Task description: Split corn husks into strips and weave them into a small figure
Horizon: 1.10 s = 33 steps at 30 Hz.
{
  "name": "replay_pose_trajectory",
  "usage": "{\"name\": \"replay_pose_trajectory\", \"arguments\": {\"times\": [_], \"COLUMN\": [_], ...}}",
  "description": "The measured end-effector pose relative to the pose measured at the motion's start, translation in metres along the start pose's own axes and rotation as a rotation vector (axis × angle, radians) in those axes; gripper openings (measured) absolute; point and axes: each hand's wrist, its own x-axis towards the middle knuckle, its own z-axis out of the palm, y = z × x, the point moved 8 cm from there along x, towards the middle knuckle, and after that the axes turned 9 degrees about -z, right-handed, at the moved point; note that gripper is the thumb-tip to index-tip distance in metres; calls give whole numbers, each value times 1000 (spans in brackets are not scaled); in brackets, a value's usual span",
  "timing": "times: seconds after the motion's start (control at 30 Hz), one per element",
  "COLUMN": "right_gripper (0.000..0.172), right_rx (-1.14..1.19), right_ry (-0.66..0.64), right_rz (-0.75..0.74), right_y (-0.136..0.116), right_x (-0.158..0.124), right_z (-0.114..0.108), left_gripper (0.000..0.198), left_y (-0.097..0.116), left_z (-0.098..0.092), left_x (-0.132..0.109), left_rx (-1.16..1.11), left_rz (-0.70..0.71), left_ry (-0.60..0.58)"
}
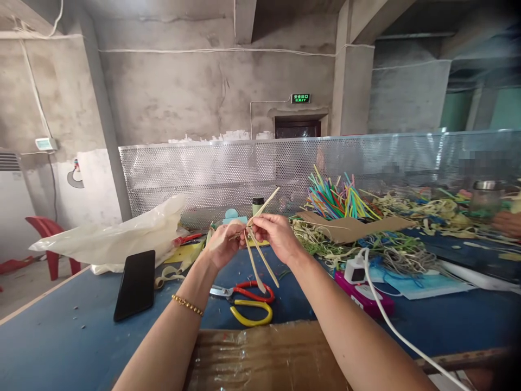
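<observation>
My left hand (224, 244) and my right hand (275, 233) are raised together above the blue table (61, 336), both pinching thin cream-coloured strips (257, 260). The strips cross between my fingers: one points up and to the right, two hang down toward the table. A gold bracelet (187, 305) is on my left wrist. Below my hands lie scissors with red handles (246, 292) and scissors with yellow handles (250, 314).
A black phone (135, 284) and a white plastic bag (122, 234) lie at the left. Coloured strips (337, 200), brown cardboard (354, 227) and tangled scraps (391, 252) cover the right. A white charger with cable (356, 270) sits on a pink item. A cardboard box (264, 355) is nearest me. Perforated metal screen (203, 174) behind.
</observation>
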Motion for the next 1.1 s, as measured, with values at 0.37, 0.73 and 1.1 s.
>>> {"name": "replay_pose_trajectory", "arguments": {"times": [0.37, 0.73, 1.1], "right_gripper": [25, 17, 23], "right_rx": [-33, 166, 359], "right_ry": [72, 80, 244], "right_rz": [45, 102, 131], "right_y": [3, 2, 3], "right_x": [-1, -1, 2], "right_z": [-8, -2, -19], "left_gripper": [24, 25, 24], "left_y": [-4, -3, -10], "left_z": [0, 4, 6], "left_x": [-1, -5, -8], "left_rx": [90, 192, 252], "left_rz": [-19, -27, -103], "left_ry": [-86, -90, -177]}}
